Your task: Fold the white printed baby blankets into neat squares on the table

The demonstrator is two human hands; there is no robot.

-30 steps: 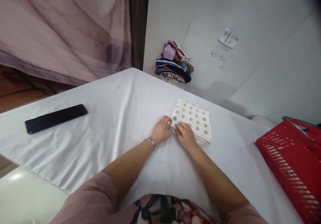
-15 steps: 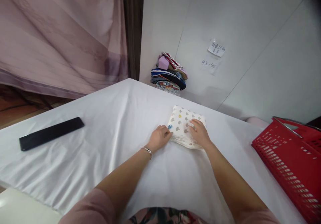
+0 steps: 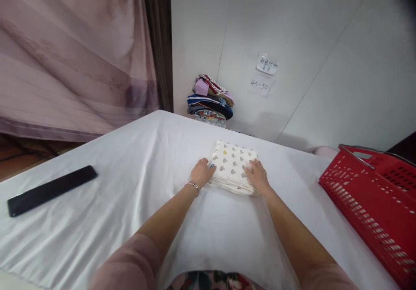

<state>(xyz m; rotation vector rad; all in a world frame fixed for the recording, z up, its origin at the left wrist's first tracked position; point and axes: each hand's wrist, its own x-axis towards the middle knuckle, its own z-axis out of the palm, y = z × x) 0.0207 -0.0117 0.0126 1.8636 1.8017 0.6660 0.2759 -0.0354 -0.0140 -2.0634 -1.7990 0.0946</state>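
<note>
A folded white cloth (image 3: 234,162) printed with grey shapes and a few coloured ones lies on the white-covered table. Its layered edges show on the near side. At its left edge is my left hand (image 3: 201,174), wearing a bracelet, with the thumb over the corner beside a blue print and the fingers along the side. My right hand (image 3: 258,175) holds the opposite edge, its fingertips resting on the top layer. Between them the two hands grip the cloth from both sides; the undersides of the fingers are hidden.
On the left of the white tablecloth (image 3: 130,203) lies a long black object (image 3: 53,189). A red plastic basket (image 3: 367,194) with metal handles stands at the right. Behind the table, a pile of folded clothes (image 3: 210,101) rests by the wall. A pink curtain (image 3: 78,56) hangs at left.
My right hand has moved from the cloth's near left corner across to its right edge. My left hand stays by the left corner. The camera view has shifted, tilting upward and rightward.
</note>
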